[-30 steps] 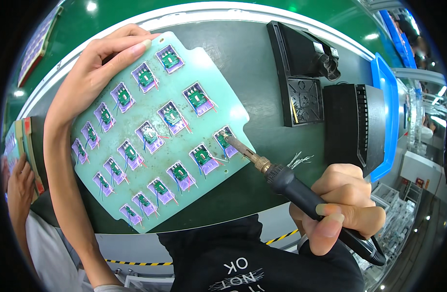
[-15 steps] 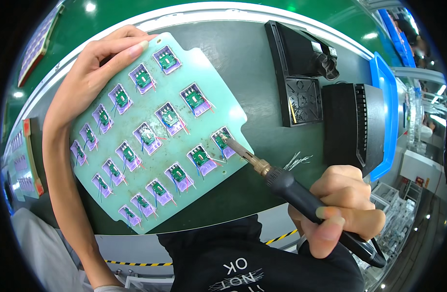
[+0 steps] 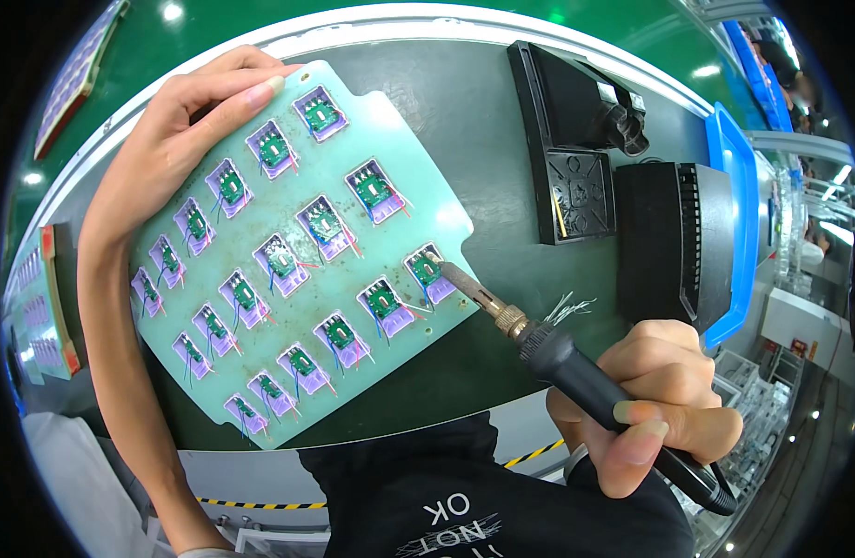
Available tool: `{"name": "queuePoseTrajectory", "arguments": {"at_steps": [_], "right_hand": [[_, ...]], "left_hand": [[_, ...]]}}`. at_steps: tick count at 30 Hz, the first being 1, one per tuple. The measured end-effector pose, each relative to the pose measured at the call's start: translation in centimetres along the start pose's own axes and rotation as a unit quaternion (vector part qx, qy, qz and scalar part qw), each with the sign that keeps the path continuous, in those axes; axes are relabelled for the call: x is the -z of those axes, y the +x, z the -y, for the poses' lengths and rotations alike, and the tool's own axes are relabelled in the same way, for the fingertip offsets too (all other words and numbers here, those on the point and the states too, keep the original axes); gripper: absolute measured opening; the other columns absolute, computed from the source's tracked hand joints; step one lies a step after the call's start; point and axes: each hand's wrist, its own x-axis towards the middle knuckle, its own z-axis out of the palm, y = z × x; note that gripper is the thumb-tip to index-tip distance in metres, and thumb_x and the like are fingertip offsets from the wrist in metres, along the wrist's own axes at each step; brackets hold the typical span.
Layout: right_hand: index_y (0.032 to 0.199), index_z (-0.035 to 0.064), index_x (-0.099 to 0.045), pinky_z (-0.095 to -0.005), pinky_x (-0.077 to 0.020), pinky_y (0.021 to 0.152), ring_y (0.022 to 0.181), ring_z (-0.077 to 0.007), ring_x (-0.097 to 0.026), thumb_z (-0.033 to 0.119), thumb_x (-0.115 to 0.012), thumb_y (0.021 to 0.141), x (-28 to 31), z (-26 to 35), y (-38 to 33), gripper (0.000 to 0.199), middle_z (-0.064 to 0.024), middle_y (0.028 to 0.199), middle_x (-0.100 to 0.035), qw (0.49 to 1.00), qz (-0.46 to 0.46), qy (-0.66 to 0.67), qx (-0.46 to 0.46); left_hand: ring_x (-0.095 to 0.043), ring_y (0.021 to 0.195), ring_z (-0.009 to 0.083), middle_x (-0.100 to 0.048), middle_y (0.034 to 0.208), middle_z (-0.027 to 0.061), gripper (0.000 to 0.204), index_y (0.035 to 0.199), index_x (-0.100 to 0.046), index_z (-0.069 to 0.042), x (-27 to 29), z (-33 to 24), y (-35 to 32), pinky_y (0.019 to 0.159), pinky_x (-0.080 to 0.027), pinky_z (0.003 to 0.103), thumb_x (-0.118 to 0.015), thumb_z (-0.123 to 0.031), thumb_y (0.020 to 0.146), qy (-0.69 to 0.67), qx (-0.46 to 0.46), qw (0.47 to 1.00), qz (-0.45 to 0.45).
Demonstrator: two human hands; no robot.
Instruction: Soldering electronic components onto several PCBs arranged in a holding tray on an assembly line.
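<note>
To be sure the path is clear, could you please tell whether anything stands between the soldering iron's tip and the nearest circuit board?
Nothing visible does: the soldering iron in the right hand extends over the green plate, its tip at the circuit board; contact is unclear.

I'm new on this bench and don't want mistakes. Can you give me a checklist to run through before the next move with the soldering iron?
1. Left hand on the board: ok, at its upper corner.
2. Right hand on the soldering iron: ok, gripping the black handle.
3. Fingers off the metal tip: ok.
4. Tip touching the green circuit: cannot tell; they overlap in view.
5. Loose pale strands off the board: ok.
6. Iron hot: cannot tell.
</note>
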Motion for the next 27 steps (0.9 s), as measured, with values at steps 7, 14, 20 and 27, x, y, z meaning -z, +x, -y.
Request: {"name": "queuePoseTrajectory", "arguments": {"at_steps": [7,14,20,27], "right_hand": [[0.064,-0.0014,-0.050,-0.0225,-0.0237,0.033,0.034,-0.0120,-0.037,0.007,-0.059,0.075,-0.08,-0.21,0.10,0.017,-0.0023,0.048,-0.043,1.000,0.016,-0.001,0.004],[0.063,-0.0014,-0.051,-0.0225,-0.0238,0.032,0.034,-0.0118,-0.036,0.007,-0.058,0.075,-0.67,-0.18,-0.08,0.016,-0.0021,0.046,-0.042,1.000,-0.006,-0.013,0.007],[0.065,-0.0011,-0.051,-0.0228,-0.0236,0.032,0.034,-0.0120,-0.036,0.007,-0.058,0.076,-0.36,-0.23,0.16,0.016,-0.0021,0.046,-0.042,1.000,0.008,-0.009,0.007],[0.072,-0.0021,-0.050,-0.0225,-0.0239,0.031,0.034,-0.0117,-0.037,0.008,-0.059,0.078,-0.24,-0.18,0.29,0.014,-0.0019,0.047,-0.043,1.000,0.012,-0.008,0.007]], "left_hand": [[-0.051,0.085,0.0092,-0.054,0.099,0.0040,0.030,0.110,-0.061,0.002,-0.08,0.01,0.14,0.073,-0.040,0.020,-0.051,-0.019,0.092,0.000,0.004,1.000,-0.001],[-0.051,0.087,0.0104,-0.054,0.100,0.0060,0.030,0.106,-0.062,0.004,-0.05,-0.10,-0.02,0.074,-0.040,0.020,-0.050,-0.021,0.092,0.002,0.013,1.000,0.003],[-0.052,0.090,0.0115,-0.053,0.101,0.0080,0.032,0.102,-0.063,0.005,0.00,-0.25,0.04,0.075,-0.040,0.020,-0.049,-0.022,0.093,0.008,0.018,1.000,0.010],[-0.051,0.089,0.0111,-0.053,0.101,0.0081,0.031,0.102,-0.062,0.005,0.01,-0.32,0.28,0.075,-0.040,0.020,-0.048,-0.021,0.093,-0.002,0.016,1.000,0.015]]}}
